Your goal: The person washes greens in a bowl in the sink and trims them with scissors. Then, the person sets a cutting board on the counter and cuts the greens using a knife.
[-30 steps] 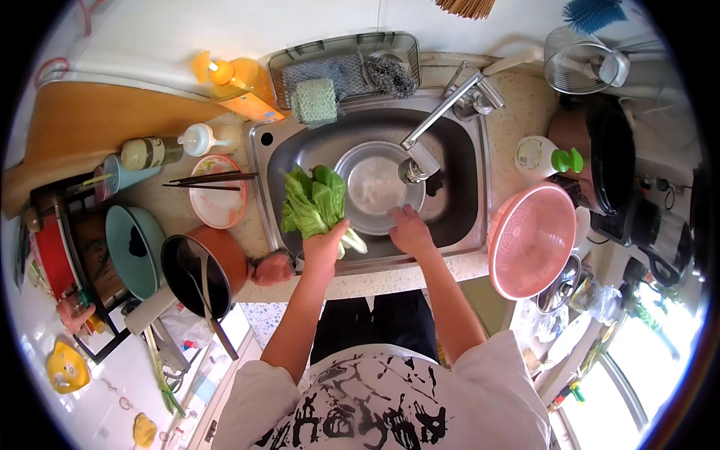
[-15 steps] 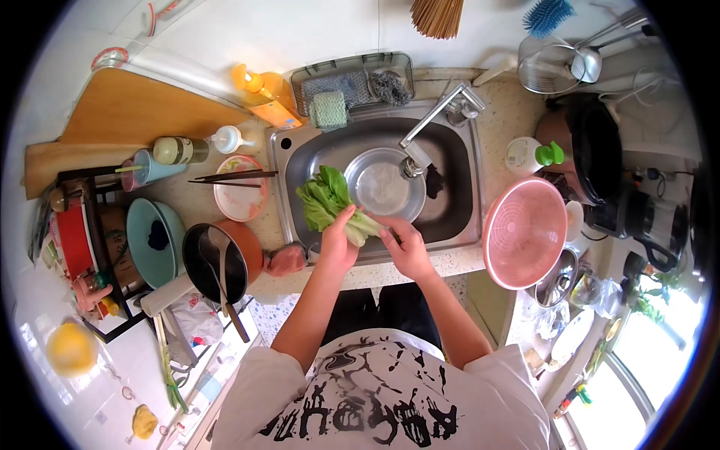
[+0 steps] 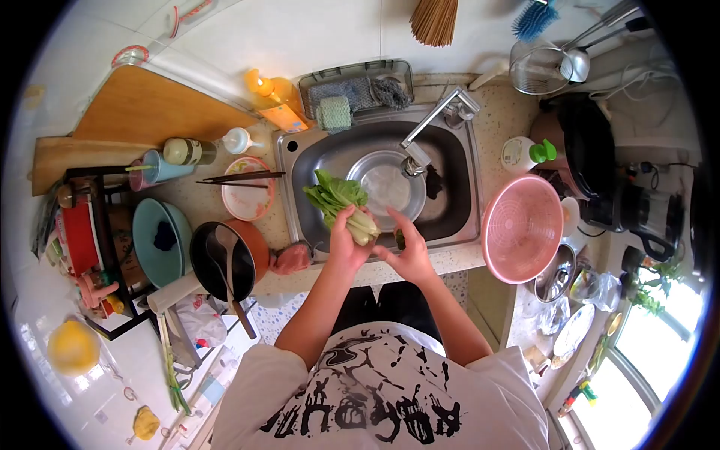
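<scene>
My left hand (image 3: 347, 238) grips a head of green lettuce (image 3: 336, 196) around its pale stems, with the leaves pointing up and to the left over the sink's near left side. My right hand (image 3: 409, 255) is just right of the stems, thumb and fingers apart, not closed on the lettuce. A small dark green bit (image 3: 400, 238) shows by its fingers; whether it touches them I cannot tell. Below the faucet (image 3: 420, 150), a round metal basin (image 3: 384, 184) sits in the steel sink (image 3: 454, 217). Dark scraps (image 3: 433, 182) lie beside the basin.
Left of the sink are a plate (image 3: 247, 202) with chopsticks, a pot (image 3: 251, 259) with utensils and a teal bowl (image 3: 176, 244). On the right stand a pink colander (image 3: 523, 229) and a green-topped bottle (image 3: 521, 154). A sponge rack (image 3: 356, 82) is behind the sink.
My right hand has let go of the lettuce stems and opened. The lettuce, in my left hand, has turned so its stem ends point more toward me. The view has shifted slightly.
</scene>
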`<state>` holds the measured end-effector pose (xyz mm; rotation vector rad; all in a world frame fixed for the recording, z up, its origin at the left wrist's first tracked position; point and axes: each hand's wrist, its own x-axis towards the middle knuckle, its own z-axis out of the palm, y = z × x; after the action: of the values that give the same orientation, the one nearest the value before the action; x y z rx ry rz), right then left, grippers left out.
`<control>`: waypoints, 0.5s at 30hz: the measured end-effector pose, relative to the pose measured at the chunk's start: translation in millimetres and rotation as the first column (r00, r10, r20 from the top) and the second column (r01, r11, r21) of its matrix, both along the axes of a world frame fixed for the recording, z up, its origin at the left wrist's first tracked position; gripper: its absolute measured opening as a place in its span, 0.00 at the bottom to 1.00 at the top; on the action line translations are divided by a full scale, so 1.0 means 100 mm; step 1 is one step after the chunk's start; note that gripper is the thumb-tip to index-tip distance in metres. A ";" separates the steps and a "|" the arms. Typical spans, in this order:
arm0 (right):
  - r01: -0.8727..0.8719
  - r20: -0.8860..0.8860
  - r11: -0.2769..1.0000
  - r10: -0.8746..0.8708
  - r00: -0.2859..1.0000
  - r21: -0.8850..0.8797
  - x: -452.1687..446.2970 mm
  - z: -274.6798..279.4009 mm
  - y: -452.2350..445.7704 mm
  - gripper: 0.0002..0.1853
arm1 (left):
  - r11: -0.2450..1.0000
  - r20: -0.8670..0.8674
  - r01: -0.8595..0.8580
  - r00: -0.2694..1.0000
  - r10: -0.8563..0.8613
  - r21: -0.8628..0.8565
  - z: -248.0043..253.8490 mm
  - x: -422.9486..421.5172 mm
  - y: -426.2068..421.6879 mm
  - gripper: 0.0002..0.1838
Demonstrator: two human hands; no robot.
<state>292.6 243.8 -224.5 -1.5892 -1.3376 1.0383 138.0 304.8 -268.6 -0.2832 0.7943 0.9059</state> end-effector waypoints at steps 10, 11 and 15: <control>-0.167 0.549 0.959 0.268 0.792 -0.228 0.29 -0.62 -0.23 0.22 | 0.971 -0.596 0.237 0.782 -0.183 0.012 -0.08 -0.01 -0.01 0.14; -0.157 0.525 0.962 0.255 0.812 -0.225 0.29 -0.56 -0.22 0.22 | 0.969 -0.579 0.245 0.795 -0.180 0.035 -0.05 -0.02 -0.02 0.13; 0.083 0.014 0.951 -0.083 0.996 -0.297 0.36 -0.28 -0.22 0.17 | 0.987 -0.277 0.153 0.952 -0.134 0.047 0.08 -0.11 -0.02 0.12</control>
<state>328.6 222.1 -252.8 -1.8499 -1.1433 1.2302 127.1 302.6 -260.5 -0.0382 1.0230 0.8424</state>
